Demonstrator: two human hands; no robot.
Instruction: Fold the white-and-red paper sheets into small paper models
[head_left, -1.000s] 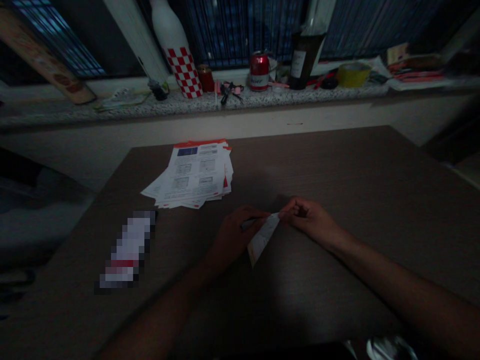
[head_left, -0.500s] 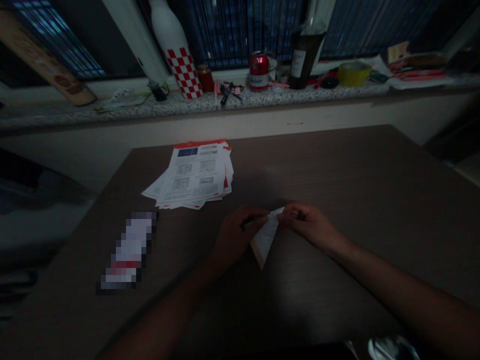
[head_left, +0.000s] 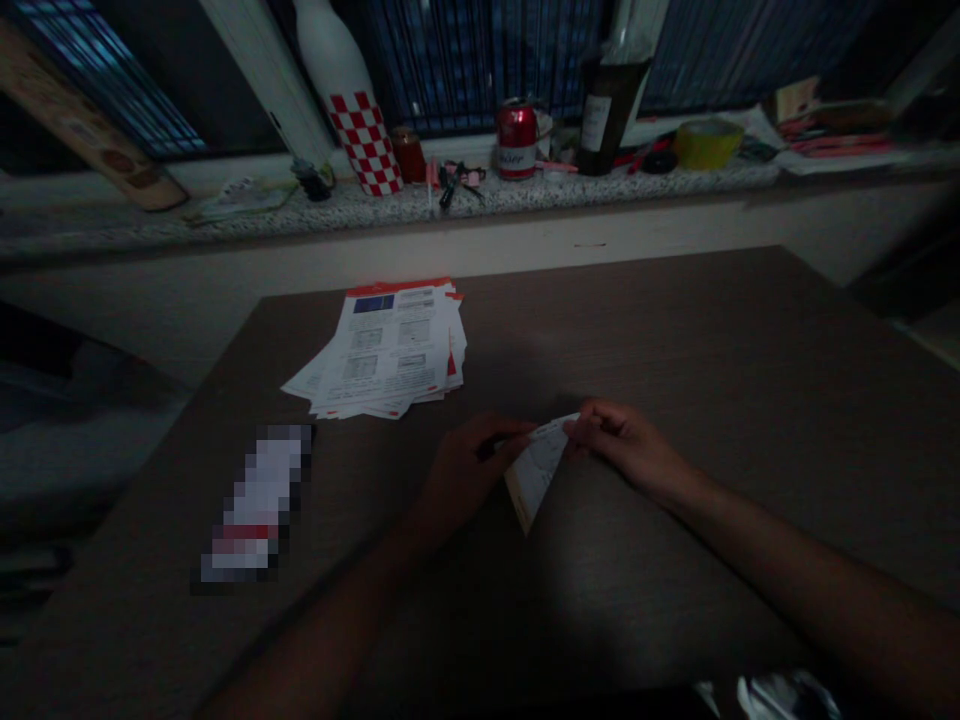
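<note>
A small sheet of printed paper, folded into a triangle, points its sharp corner toward me above the brown table. My left hand pinches its upper left edge between thumb and fingers. At the upper right corner my right hand grips the paper with thumb and fingertips closed. An orange-brown strip runs along the triangle's left side. The inner folds are hidden by my fingers and the dim light.
A stack of printed sheets lies at the table's back left, and a phone with a blurred screen is nearer me. Along the granite sill stand a checkered bottle, a red can and a yellow tape roll.
My right hand has shifted slightly to the right, and the triangle's top edge looks wider between my hands. My left hand has barely moved.
</note>
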